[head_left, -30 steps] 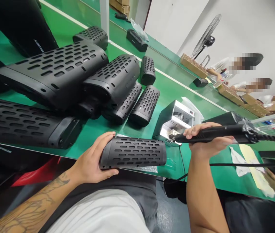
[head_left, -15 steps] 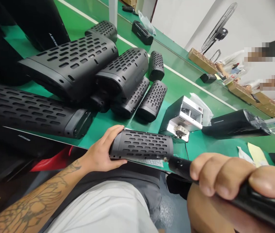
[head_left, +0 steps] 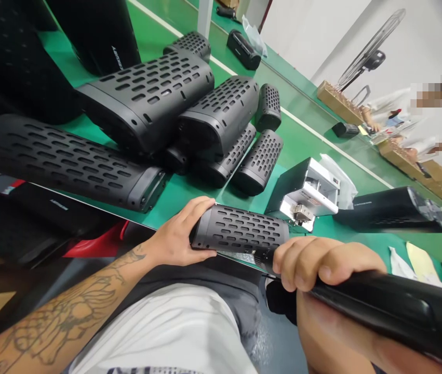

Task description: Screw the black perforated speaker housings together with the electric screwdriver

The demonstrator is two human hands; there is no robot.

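Left hand [head_left: 184, 234] is clamping the left end of a matte-black, rounded-box housing with a slotted face [head_left: 244, 228], thumb and fingers gripping opposite edges. Right hand [head_left: 322, 262] is wrapping its fingers around a long black cylindrical tool [head_left: 400, 301], apparently a powered driver.

Step, as judged: the driver is working at the housing's near edge, toward the right end. The bit is not showing clearly, so firm contact is uncertain. Next move is calling for a steady left grip and the tool lining up squarely; slipping could be marking the casing.

Housing is lying at the near edge of the shiny green tabletop [head_left: 294, 143], slotted face showing, with clear plastic wrap [head_left: 249, 258] peeking out along its lower side. Staggered oblong slots are running lengthwise; a plain band is framing the left end. No damage is showing on the visible face.
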